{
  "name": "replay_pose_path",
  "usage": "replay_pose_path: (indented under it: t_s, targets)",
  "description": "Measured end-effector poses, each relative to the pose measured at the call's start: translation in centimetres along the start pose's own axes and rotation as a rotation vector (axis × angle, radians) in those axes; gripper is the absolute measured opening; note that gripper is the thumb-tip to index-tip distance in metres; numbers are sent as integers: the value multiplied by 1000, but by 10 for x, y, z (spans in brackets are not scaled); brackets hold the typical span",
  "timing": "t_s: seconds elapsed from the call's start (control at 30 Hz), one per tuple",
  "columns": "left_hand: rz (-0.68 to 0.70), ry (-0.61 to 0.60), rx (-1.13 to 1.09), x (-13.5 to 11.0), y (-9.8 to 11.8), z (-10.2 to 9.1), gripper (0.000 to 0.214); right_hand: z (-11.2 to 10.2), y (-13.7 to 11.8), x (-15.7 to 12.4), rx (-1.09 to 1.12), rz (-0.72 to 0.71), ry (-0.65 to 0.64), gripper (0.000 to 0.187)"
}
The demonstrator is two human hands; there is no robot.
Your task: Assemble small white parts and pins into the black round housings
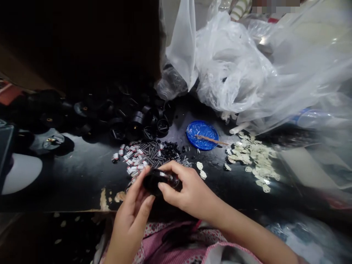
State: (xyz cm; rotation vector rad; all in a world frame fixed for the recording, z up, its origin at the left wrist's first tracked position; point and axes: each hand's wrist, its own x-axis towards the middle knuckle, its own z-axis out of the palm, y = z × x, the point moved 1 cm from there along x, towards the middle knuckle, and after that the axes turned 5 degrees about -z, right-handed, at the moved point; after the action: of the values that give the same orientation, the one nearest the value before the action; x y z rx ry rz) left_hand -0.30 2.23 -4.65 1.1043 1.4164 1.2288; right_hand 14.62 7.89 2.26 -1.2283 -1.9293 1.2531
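Above the table's front edge, a black rounded plastic part is held between both hands. My left hand grips its left side with thumb and fingers. My right hand closes around the right side, its thumb pressed against the part. A small dark, shiny piece shows by the right fingers, too blurred to name. Just beyond the hands lie small white cylinders with red ends, dark metal springs, tiny black pieces and thin silvery pins.
Many black round housings crowd the back left below a large dark box. A blue lid bears a thin brown stick. Cream flat pieces are heaped at right. Clear plastic bags fill the back right.
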Motion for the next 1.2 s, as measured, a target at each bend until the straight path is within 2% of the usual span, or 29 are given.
replay_pose_path:
  t_s: [0.13, 0.17, 0.23, 0.3, 0.37, 0.5, 0.63, 0.73, 0.83, 0.93, 1.0, 1.13, 1.2]
  targets:
    - [-285, -18, -295, -4, -6, -1, 35, -1, -1, -6, -18, -67, -56, 25]
    - [-319, 15, -362, -4, -6, -4, 32, -2, 0, -6, -11, -69, -81, 24]
    - [-349, 160, -448, -5, -5, -11, 28, -2, 3, -2, -45, -80, -110, 19]
    - [-345, 305, -492, -4, -1, -16, 25, -1, 5, 7, -185, -108, -87, 19]
    - [-345, 361, -502, 0, 4, -19, 25, 2, 7, 20, -394, -151, -67, 23]
    - [-362, 348, -534, 8, 9, -17, 32, 16, 7, 46, -758, -230, -68, 21]
    - [-362, 294, -600, 13, 8, -12, 31, 26, 10, 59, -944, -266, -56, 19]
    - [-353, 302, -642, 15, 7, -11, 26, 25, 13, 58, -929, -278, -48, 17]
    - [-341, 238, -697, 16, 8, -10, 24, 20, 12, 47, -803, -255, -78, 16]
    - [-343, 197, -669, 16, 8, -9, 24, 17, 7, 35, -699, -241, -116, 13]
    - [-348, 210, -646, 15, 7, -8, 23, 15, 5, 33, -676, -236, -134, 13]
    - [-364, 303, -683, 9, 4, -4, 24, 14, 6, 44, -780, -215, -91, 20]
    - [-395, 287, -736, 6, 3, 0, 23, 17, 9, 53, -899, -200, -53, 19]
